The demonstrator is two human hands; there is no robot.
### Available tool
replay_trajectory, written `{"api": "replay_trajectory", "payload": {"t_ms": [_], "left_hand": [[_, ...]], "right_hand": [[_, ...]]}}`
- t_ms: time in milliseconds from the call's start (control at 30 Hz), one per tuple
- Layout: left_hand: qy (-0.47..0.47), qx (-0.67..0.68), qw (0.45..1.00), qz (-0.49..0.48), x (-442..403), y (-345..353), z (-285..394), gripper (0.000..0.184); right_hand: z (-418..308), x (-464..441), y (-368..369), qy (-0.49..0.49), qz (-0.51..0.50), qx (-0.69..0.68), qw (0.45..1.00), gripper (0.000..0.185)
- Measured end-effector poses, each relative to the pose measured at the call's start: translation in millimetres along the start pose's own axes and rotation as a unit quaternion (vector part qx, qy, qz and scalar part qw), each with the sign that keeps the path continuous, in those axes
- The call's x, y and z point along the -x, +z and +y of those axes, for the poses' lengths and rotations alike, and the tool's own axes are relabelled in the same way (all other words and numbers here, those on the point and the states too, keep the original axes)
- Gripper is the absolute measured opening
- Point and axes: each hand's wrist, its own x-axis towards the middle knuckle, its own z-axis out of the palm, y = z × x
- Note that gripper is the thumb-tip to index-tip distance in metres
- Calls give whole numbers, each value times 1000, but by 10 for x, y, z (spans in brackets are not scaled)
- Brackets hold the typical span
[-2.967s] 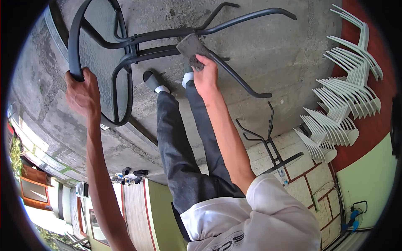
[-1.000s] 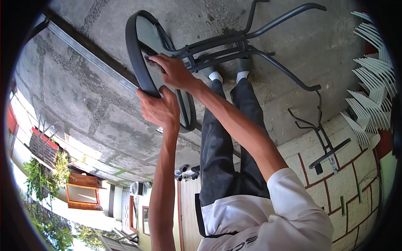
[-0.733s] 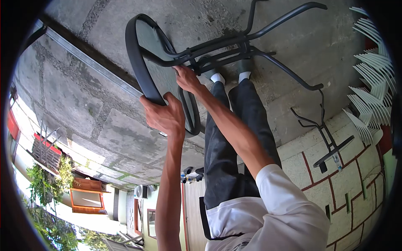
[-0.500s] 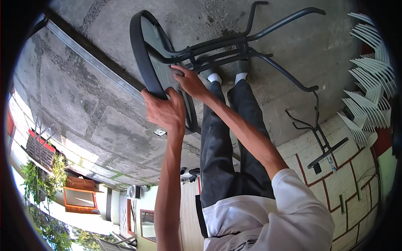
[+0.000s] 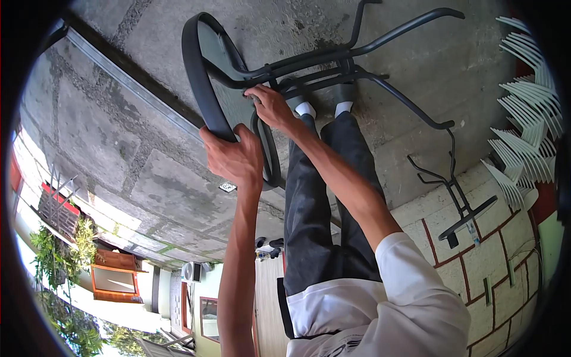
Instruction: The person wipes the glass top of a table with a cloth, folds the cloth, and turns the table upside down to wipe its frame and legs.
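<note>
A round table (image 5: 207,83) with a black rim, a glass top and black metal legs is tipped on its side, its legs (image 5: 309,62) pointing right. My left hand (image 5: 233,156) is closed around the near part of the rim. My right hand (image 5: 270,107) is closed against the underside, beside the place where the legs meet the glass. Its fingers are curled, and what they hold, if anything, is too small to make out.
A low metal rail (image 5: 131,77) runs along the paving at left. Another black-legged table (image 5: 467,217) stands at right, near stacked white chairs (image 5: 529,125). My shoes (image 5: 345,94) are just below the table legs. A wet patch (image 5: 297,27) darkens the concrete.
My right hand has slid a short way up along the underside, towards the leg joint. The rim has shifted very slightly left, while my left hand keeps its hold.
</note>
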Motion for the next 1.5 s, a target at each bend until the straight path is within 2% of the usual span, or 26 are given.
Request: {"api": "replay_trajectory", "payload": {"t_ms": [100,200,233,300,333,433,533,567,600,667,700,800,933,1033,1133,1233,1333,1367,1467,1500], "left_hand": [[-7,3,1000,-9,-8,-26,23,37],[2,4,1000,9,-1,30,-38,34],[9,10,1000,22,-6,47,-36,32],[18,15,999,36,-6,49,-45,30],[19,15,999,38,-12,56,-47,30],[23,19,999,41,1,41,-20,30],[12,14,999,32,-25,47,-6,30],[5,8,1000,23,-7,33,-14,30],[4,5,1000,19,10,22,-11,30],[4,2,1000,19,0,17,5,30],[3,4,1000,19,-5,19,3,30],[5,9,1000,19,8,33,-2,29],[15,-3,1000,24,24,25,-39,29],[12,-8,999,30,5,35,-11,29],[18,-10,999,39,14,30,-17,30],[17,3,999,33,-12,43,9,30],[19,-4,999,31,4,23,-13,30],[22,-5,999,38,-19,42,-5,29],[23,-5,999,45,-16,65,-10,28],[24,-17,999,38,16,37,-35,27]], "right_hand": [[11,216,-19,133,120,-117,977,33],[-291,228,-201,137,187,-107,967,36],[-361,188,-250,129,168,-108,971,41],[-416,44,-302,39,161,106,981,47],[-406,-35,-309,-9,154,212,965,49],[-173,-22,-36,13,47,289,956,58],[-150,59,252,33,52,232,971,63],[-127,66,365,33,89,160,983,62],[-171,40,450,75,99,48,991,60],[-254,-64,534,146,120,-177,966,56],[-497,-164,282,317,55,-410,853,48],[-637,-332,-84,258,77,-573,774,41],[-817,-822,-137,192,101,-407,887,39],[-844,-1149,139,192,115,-359,906,37],[-814,-982,105,227,90,-348,905,37],[-612,-830,142,153,90,-233,956,37],[-239,-694,88,155,-24,-62,986,37],[-84,-654,111,66,-15,69,995,36],[113,-602,-21,-61,-90,195,975,31],[-30,-628,-118,5,-141,202,969,28]]}}
